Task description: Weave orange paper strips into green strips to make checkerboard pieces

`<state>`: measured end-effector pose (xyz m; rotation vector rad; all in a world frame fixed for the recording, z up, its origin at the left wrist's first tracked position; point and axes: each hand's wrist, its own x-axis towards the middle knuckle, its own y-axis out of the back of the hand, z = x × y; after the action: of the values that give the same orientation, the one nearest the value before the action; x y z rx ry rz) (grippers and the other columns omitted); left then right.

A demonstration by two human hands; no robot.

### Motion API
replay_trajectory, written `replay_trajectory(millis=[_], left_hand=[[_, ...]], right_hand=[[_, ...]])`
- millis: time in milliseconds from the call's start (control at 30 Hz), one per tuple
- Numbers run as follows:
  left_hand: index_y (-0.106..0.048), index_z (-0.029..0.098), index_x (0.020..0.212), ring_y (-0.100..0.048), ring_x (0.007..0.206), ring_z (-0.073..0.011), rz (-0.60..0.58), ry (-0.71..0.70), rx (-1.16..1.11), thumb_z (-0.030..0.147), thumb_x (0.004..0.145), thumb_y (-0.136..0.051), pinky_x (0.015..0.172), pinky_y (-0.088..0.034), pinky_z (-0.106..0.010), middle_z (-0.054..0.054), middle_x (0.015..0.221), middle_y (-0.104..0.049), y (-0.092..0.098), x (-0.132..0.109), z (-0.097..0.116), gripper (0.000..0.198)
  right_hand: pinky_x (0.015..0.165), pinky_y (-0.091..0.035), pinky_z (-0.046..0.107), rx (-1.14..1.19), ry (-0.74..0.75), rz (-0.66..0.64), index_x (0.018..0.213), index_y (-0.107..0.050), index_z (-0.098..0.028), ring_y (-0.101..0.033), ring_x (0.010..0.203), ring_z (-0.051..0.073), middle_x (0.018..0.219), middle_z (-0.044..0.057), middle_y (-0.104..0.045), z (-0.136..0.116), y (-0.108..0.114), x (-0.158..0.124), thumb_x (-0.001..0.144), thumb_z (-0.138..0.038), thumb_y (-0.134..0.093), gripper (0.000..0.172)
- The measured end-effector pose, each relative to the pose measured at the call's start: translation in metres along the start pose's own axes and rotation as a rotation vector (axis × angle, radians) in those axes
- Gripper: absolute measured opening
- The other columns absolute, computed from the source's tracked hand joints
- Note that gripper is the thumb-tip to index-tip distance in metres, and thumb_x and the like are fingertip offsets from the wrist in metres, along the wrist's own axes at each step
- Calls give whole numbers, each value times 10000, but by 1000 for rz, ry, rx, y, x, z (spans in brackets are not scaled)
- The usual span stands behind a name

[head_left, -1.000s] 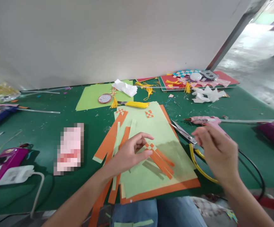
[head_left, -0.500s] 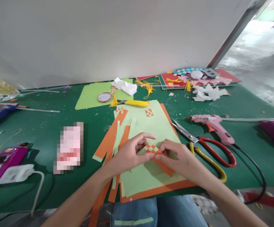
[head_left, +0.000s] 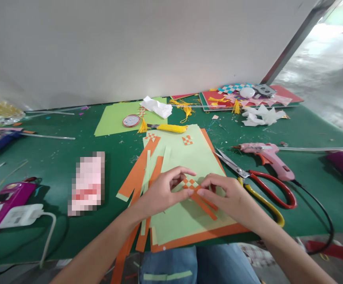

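A small woven patch of orange and light-green paper strips [head_left: 191, 184] lies on a light-green sheet [head_left: 189, 165] stacked over an orange sheet [head_left: 201, 237] on the green table. My left hand [head_left: 162, 191] pinches the patch's left side with thumb and fingers. My right hand [head_left: 229, 196] presses on its right side, fingertips on the loose orange strips [head_left: 205, 205] that trail toward me. Both hands meet at the weave.
Red and yellow handled scissors [head_left: 260, 185] and a pink glue gun [head_left: 267, 156] lie right of the sheets. Loose orange and green strips [head_left: 140, 173] lie to the left. A yellow-handled tool [head_left: 168, 128], tape roll [head_left: 131, 120], tassels and paper scraps sit farther back; purple devices [head_left: 4, 199] at the left edge.
My right hand came from above the scissors and glue gun leftward onto the woven patch. My left hand stayed on the patch.
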<state>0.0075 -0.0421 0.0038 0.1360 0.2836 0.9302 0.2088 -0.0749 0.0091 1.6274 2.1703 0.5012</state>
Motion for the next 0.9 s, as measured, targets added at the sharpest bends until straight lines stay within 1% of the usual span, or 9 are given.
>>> replay_trajectory(millis=[167,333,500,633,767,900], left_hand=[[-585,239,1132,-484,826,-138,0,2,-25,328,846,-639,783,-407,-254,6,871,-495,0,1,1,304],[-589,265,1128,-480,836,-123,-8,-3,-41,305,846,-647,812,-396,-236,22,868,-487,-1,0,2,291],[-589,248,1132,-505,879,-130,13,2,-69,318,857,-638,848,-393,-246,11,894,-519,-1,1,3,288],[-595,241,1135,-478,804,-123,13,-3,-54,322,855,-640,765,-390,-234,18,833,-486,-2,1,3,295],[-588,260,1171,-439,743,-113,25,0,-46,333,860,-631,694,-374,-216,29,795,-439,-3,0,2,322],[-566,279,1227,-434,675,-105,31,26,-48,381,884,-589,637,-365,-211,38,756,-400,-2,0,1,358]], right_hand=[[582,-371,246,31,-30,-21,658,-589,-195,-481,612,123,651,-21,-572,3,-2,-1,872,-347,-549,266],[583,-354,246,76,-67,-46,660,-582,-193,-460,619,122,644,-25,-557,3,-1,-2,875,-384,-538,290],[572,-341,247,85,-86,-63,666,-574,-195,-435,605,118,641,-30,-546,2,0,-2,872,-394,-531,289],[565,-334,243,58,-91,-90,658,-563,-193,-428,601,115,633,-32,-530,2,-2,-1,851,-380,-549,270],[534,-295,241,13,-85,-91,640,-536,-189,-375,574,105,594,-42,-467,3,-3,1,838,-369,-559,270],[525,-284,242,76,-107,-72,650,-521,-182,-354,569,100,600,-41,-441,4,-1,1,856,-398,-532,299]])
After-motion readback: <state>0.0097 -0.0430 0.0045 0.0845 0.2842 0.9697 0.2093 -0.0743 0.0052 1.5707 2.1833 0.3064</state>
